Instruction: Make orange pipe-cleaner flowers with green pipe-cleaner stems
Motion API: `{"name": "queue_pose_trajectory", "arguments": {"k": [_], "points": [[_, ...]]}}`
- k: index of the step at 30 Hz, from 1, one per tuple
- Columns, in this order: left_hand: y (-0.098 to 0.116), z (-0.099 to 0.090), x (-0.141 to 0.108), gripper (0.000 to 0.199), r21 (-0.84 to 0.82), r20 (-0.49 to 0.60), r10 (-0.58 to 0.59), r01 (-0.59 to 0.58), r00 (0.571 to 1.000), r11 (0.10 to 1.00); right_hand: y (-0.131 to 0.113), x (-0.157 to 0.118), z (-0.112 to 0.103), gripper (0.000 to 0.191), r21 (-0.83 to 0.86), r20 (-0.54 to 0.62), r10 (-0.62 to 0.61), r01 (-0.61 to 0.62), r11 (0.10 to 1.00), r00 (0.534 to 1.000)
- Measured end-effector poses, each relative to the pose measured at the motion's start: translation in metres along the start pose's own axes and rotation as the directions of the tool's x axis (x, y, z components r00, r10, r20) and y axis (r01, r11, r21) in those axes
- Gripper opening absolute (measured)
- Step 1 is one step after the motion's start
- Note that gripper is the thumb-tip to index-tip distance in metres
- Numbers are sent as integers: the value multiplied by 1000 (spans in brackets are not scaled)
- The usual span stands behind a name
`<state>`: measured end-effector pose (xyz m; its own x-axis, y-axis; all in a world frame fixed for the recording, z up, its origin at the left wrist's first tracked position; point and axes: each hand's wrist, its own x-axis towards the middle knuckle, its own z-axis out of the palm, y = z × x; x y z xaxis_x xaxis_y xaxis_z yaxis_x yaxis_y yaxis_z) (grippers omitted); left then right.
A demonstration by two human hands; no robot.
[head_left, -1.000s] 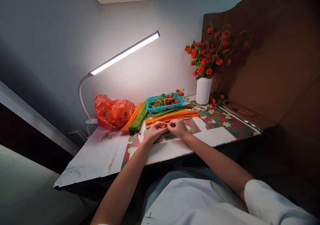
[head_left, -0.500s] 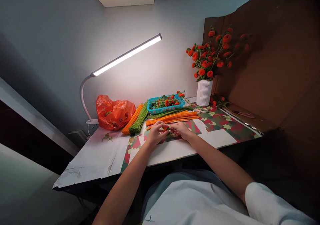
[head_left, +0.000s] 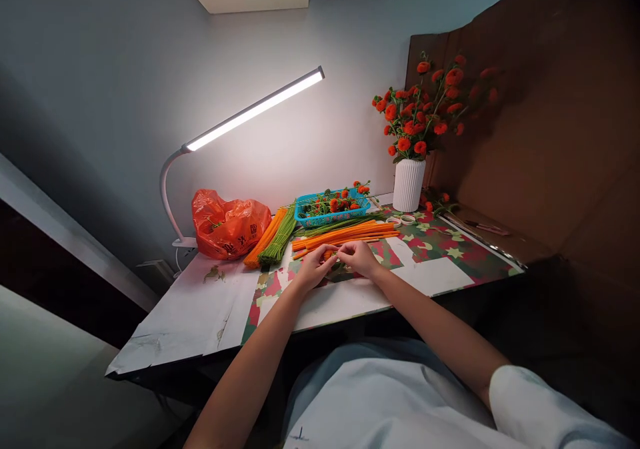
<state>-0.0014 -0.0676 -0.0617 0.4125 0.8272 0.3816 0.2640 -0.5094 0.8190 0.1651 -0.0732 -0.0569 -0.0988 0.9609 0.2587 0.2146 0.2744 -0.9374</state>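
Observation:
My left hand (head_left: 315, 268) is closed in a pinch around a small orange fuzzy piece (head_left: 328, 255), largely hidden by the fingers. Close beside it, my right hand (head_left: 361, 260) has thumb and fingers pressed together near the same piece. Whatever lies between those fingertips is too small to make out. Just beyond both hands lies a loose row of orange pipe cleaners (head_left: 350, 233). Behind that row are green pipe cleaners (head_left: 345, 224), and a tied-looking green bundle (head_left: 279, 237) rests to the left beside an orange bundle (head_left: 265, 238).
A blue basket (head_left: 326, 220) holds orange pipe-cleaner flowers. Left of it sit an orange plastic bag (head_left: 231, 226) and a clamped lamp (head_left: 255, 110). White tape rolls (head_left: 408, 220) lie near a white ribbed vase (head_left: 409, 186) of flowers. Cardboard (head_left: 530, 129) walls the right side.
My right hand has shifted slightly, its fingertips now closer together in a pinch. The left hand has barely moved, and the orange piece shows a little differently between the fingers.

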Motion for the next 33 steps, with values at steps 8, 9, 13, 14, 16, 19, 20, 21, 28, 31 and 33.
{"name": "queue_pose_trajectory", "arguments": {"k": [8, 9, 13, 14, 16, 19, 20, 21, 28, 31, 33], "points": [[-4, 1, 0, 34, -12, 17, 15, -15, 1000, 1000, 2, 2, -3, 14, 6, 84, 10, -11, 1000, 996], [-4, 1, -1, 33, -8, 9, 20, -20, 1000, 1000, 3, 2, -2, 16, 24, 102, 38, -40, 999, 994], [-2, 1, -1, 27, 15, -12, 45, -45, 999, 999, 5, 4, -1, 23, 108, 203, 160, -185, 977, 966], [0, 1, -1, 26, 19, -13, 53, -52, 999, 998, 5, 4, -2, 25, 124, 230, 183, -215, 969, 956], [5, 0, -2, 24, 21, -10, 67, -66, 998, 998, 6, 5, -4, 26, 143, 277, 214, -261, 955, 937], [9, 1, -2, 22, 8, -10, 77, -77, 997, 997, 6, 6, -9, 26, 142, 326, 233, -291, 946, 916], [10, 1, -2, 22, 1, -15, 77, -77, 997, 997, 6, 7, -10, 25, 136, 333, 231, -289, 948, 914], [10, 2, -2, 21, -7, -20, 75, -75, 997, 997, 6, 7, -12, 24, 129, 335, 224, -280, 951, 915], [7, 5, -3, 30, -119, -7, -20, 19, 1000, 993, 8, 8, -11, 24, 36, 252, 103, -116, 993, 962], [8, 4, -2, 36, -183, 18, -89, 91, 996, 979, 8, 6, -7, 21, -37, 151, -12, 18, 999, 988], [11, 2, -1, 40, -230, 18, -141, 141, 990, 963, 6, 4, -6, 17, -102, 83, -129, 137, 985, 988]]}}
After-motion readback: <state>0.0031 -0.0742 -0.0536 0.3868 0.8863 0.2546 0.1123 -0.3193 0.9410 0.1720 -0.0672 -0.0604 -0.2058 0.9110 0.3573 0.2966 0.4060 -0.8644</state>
